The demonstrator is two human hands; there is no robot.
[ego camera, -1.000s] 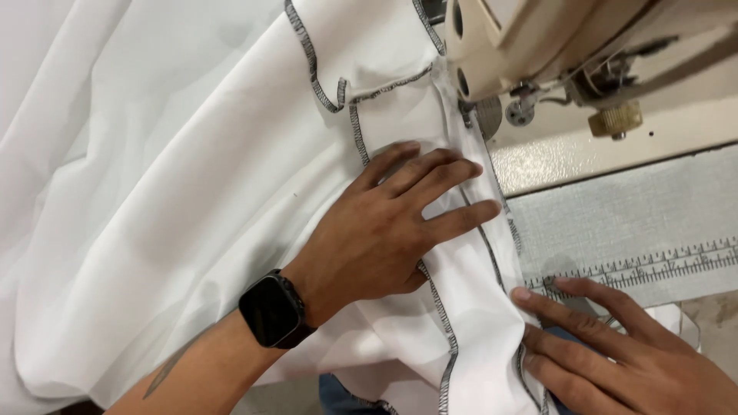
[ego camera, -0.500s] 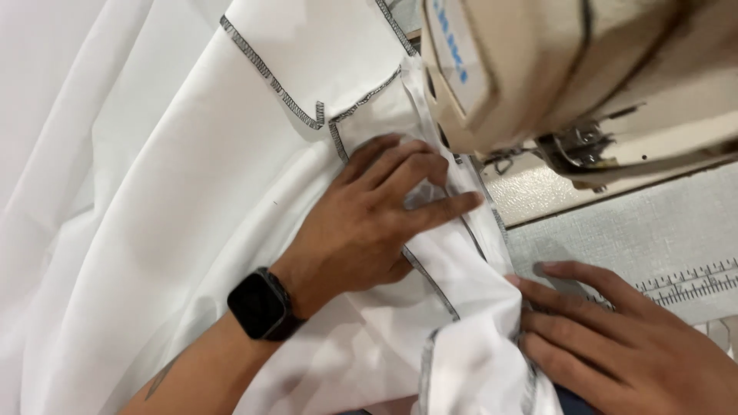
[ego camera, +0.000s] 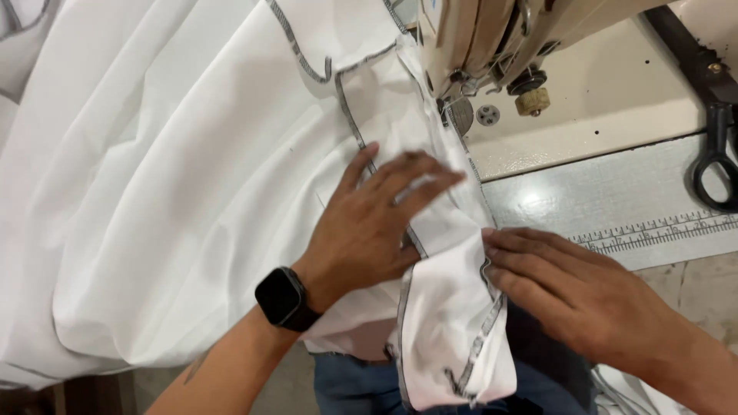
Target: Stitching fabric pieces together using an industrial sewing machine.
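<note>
Head view. The left hand (ego camera: 367,223) lies flat, fingers spread, pressing on the white woven fabric with grey overlocked edges (ego camera: 177,192); it grips nothing, the palm simply bearing down. A black square wristwatch (ego camera: 283,298) sits on that wrist. The right hand (ego camera: 573,288) rests with fingers extended and close together — its fingertips (ego camera: 492,242) touch the fabric's folded hem where the cloth turns over the table edge; no pinch is visible. The fabric spreads across the left and centre of the frame, and a narrow strip of it runs up between the two hands to the needle area of the cream-coloured sewing machine (ego camera: 492,38). Right of the machine head lies the cream machine bed (ego camera: 615,100), and below it a grey table surface bearing a printed ruler strip (ego camera: 661,229). Black-handled scissors (ego camera: 719,146) lie at the far right edge — well apart from both hands.
</note>
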